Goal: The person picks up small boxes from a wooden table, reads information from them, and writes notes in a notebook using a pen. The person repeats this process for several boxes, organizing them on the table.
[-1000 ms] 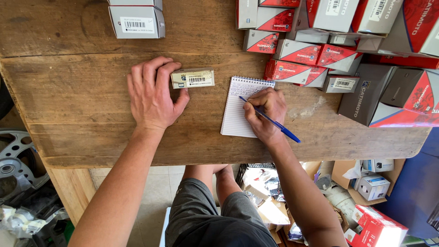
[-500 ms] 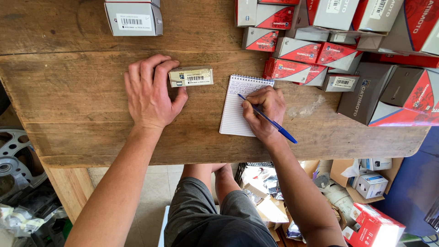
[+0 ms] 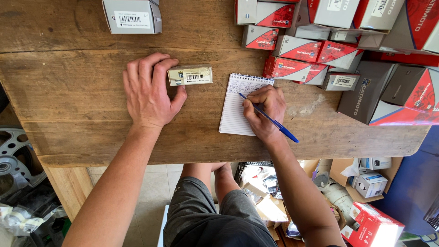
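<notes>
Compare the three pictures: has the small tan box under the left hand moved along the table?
No. The small tan box keeps its place left of the spiral notepad, at the left hand.

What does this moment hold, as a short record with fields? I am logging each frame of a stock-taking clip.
Left hand: left hand flat on the wooden table, fingers touching a small tan box
Right hand: right hand holds a blue pen, tip on a spiral notepad
Notepad: writing at its top
Nearby: red-and-grey boxes stacked at the far right; grey box at the far edge
</notes>
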